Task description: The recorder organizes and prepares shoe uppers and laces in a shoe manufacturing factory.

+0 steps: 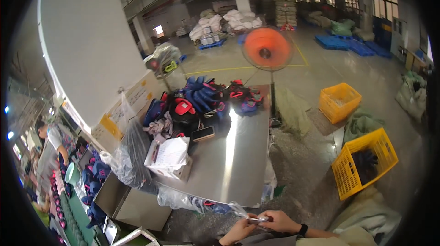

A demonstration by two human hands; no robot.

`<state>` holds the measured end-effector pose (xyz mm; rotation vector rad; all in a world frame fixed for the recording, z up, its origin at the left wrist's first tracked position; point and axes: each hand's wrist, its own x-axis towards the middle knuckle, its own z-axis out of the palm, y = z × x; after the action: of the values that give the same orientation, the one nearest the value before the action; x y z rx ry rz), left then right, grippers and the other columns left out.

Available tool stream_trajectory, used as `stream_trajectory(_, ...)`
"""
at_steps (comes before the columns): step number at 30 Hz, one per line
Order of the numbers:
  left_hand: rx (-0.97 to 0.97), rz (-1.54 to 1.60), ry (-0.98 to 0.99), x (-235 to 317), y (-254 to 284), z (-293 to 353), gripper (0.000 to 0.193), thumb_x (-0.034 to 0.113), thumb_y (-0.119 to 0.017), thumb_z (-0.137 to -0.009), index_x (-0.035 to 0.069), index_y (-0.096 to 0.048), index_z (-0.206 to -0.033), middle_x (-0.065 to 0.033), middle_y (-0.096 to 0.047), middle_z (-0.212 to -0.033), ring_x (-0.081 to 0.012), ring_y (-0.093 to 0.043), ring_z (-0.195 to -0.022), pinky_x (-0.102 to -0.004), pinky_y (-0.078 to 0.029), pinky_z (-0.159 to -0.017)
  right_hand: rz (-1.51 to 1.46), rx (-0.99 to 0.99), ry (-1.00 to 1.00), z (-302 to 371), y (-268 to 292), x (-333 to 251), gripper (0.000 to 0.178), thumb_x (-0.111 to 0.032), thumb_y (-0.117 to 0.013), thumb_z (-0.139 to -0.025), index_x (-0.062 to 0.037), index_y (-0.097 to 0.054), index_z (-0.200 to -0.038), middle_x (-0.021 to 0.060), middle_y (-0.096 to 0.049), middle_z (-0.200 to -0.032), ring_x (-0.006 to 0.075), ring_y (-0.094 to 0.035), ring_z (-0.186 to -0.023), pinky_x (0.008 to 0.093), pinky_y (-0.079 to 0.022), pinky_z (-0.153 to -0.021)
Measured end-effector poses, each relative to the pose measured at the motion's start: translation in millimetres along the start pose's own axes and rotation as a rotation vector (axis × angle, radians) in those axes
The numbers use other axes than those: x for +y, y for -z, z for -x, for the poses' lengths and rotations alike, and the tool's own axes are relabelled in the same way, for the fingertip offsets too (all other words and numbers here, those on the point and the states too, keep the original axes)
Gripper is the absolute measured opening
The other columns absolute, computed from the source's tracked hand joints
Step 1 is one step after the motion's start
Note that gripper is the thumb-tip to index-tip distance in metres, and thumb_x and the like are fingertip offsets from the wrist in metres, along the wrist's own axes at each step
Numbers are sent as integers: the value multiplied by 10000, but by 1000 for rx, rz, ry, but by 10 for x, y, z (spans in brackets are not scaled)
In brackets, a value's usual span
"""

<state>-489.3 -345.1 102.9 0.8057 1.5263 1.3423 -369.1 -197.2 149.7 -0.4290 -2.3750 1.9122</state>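
Note:
My left hand (239,231) and my right hand (280,222) meet at the bottom of the view, just off the near edge of a metal-topped table (247,154). Both are closed, fingertips together, on a small piece of crinkled clear plastic (237,209). Something shiny shows between the fingers, too small to make out. A black band (303,230) circles my right wrist. On the table's far side lies a heap of dark blue and pink-red pieces (199,94) that look like shoe uppers. A dark phone (203,133) rests nearer, beside a white box (172,152) with papers on top.
An orange fan (266,49) stands behind the table. Two yellow crates are at the right, one farther (339,101) and one nearer (362,163) with dark items inside. Clear plastic bags (133,159) hang at the table's left. Another person (55,140) stands by a green conveyor line.

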Motion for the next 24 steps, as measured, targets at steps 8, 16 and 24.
stream_trajectory(8, -739, -878, -97, 206, -866, -1109, 351, 235, -414, -790, 96, -507, -1098, -194, -566, -919, -317, -561, -877, -397, -434, -770, -510, 462, -256, 605, 887, 601, 162, -54, -576, -781, 48, -600, -904, 82, -622, -775, 121, -592, -687, 259, -489, -608)
stream_trajectory(16, -807, -464, -106, 1, -1453, -2263, 225, 104, -393, -805, 29, -469, -1003, -205, -562, -851, -357, -553, -800, -403, -426, -690, -856, 527, -42, 514, 1934, 884, 742, -77, -641, -745, -36, -180, -1326, 157, -409, -1173, 192, -483, -986, 296, -449, -777)
stream_trajectory(24, -874, -727, -202, -361, -1338, -3848, 210, 220, -454, -816, 31, -491, -900, -203, -583, -806, -376, -564, -752, -435, -429, -649, -457, 211, -593, -492, 3192, 1397, 592, -186, -603, -806, -45, -303, -1297, 77, -518, -1006, 122, -534, -819, 261, -488, -670)
